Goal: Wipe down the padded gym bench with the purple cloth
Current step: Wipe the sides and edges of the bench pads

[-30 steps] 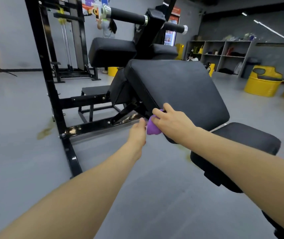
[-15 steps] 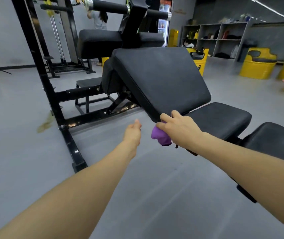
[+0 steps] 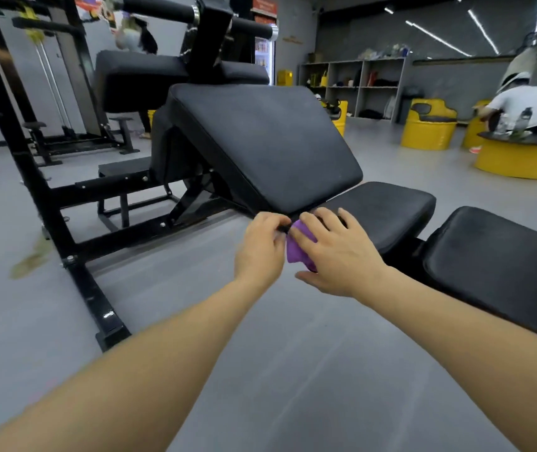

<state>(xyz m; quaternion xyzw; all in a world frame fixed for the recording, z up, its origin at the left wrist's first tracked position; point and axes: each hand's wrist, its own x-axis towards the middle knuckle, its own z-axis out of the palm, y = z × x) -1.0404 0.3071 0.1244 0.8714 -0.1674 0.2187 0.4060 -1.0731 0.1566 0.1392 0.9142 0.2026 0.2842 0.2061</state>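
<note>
Both arms reach forward to the lower front corner of the padded gym bench [image 3: 260, 138], whose black back pad is tilted upward, with a flat seat pad [image 3: 387, 207] just behind its lower edge and a further black pad [image 3: 501, 265] to the right. The purple cloth [image 3: 298, 247] is bunched between the two hands, directly below the corner of the tilted pad and apart from the floor. The right hand [image 3: 335, 252] has hold of it: the thumb sits under the cloth and the fingers [image 3: 325, 220] spread over its top, reaching to the front of the seat pad. The left hand [image 3: 262, 246] is just beside it, its fingers curled at the cloth's upper left edge where it meets the pad corner; whether they pinch the cloth or only touch it cannot be told from here. The bench stands on a black steel frame [image 3: 74, 252] bolted at the joints, on a grey floor [image 3: 195, 321]. Behind it are a second black pad and a padded roller bar [image 3: 159, 8]. At the far wall stands an open grey shelf unit [image 3: 351, 86] holding assorted items, with yellow drum seats [image 3: 428, 132] near it. A person in a white top [image 3: 521, 102] sits at a round yellow table at right.
</note>
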